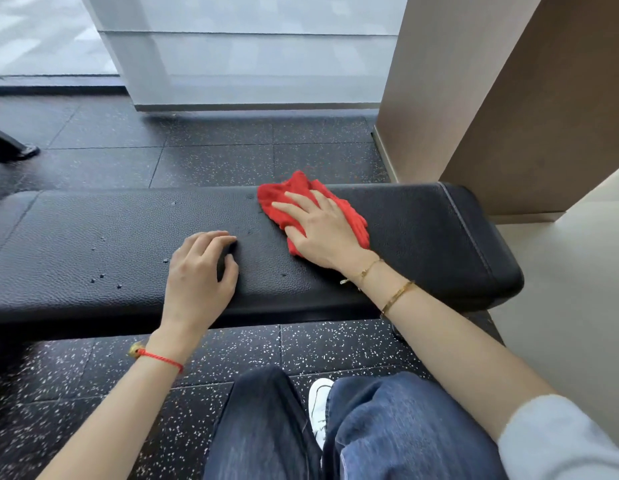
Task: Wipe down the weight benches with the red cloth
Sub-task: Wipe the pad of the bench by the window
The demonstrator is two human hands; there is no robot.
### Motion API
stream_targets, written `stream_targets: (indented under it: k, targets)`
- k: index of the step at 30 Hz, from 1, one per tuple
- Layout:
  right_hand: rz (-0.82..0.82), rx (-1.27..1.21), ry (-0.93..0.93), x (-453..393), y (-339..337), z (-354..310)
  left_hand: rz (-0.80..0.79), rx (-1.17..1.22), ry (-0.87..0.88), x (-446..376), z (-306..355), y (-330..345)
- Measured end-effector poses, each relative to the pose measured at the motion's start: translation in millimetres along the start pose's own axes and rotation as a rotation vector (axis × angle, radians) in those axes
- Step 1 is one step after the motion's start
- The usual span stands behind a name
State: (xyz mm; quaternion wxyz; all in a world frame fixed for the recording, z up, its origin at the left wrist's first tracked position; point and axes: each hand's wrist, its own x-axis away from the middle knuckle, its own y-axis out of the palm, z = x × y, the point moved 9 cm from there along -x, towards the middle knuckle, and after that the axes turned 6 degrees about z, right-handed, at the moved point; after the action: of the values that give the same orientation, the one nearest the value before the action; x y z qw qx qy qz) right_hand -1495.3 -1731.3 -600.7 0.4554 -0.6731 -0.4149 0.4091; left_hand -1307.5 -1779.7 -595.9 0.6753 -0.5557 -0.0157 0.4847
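The red cloth [315, 206] is pressed flat under the right hand [318, 230], fingers straight. At nine o'clock, the left hand [200, 271] is rested on the bench [93, 244], fingers loosely curled, nothing held.

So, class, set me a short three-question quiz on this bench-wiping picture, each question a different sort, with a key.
1. True or false: the right hand presses the red cloth flat on the bench.
2. Where does the left hand rest? A) on the floor B) on the bench C) on the cloth
3. Fill in: small dark specks lie on the bench to the ___ of the left hand.

Key: 1 true; 2 B; 3 left
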Motion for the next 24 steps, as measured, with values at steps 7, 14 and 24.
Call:
stream_targets:
  k: [7,14,24]
  targets:
    - [0.044,-0.049,-0.099,43.4,-15.4,19.6,0.036,-0.006,-0.020,3.4,-1.4,-2.3]
    - [0.016,0.017,0.074,-52.4,3.6,9.4,0.033,-0.020,-0.039,3.4,-0.7,-2.3]
    - [0.027,-0.052,-0.197,8.6,-4.9,-7.8,0.040,-0.020,-0.023,4.1,-4.3,-1.7]
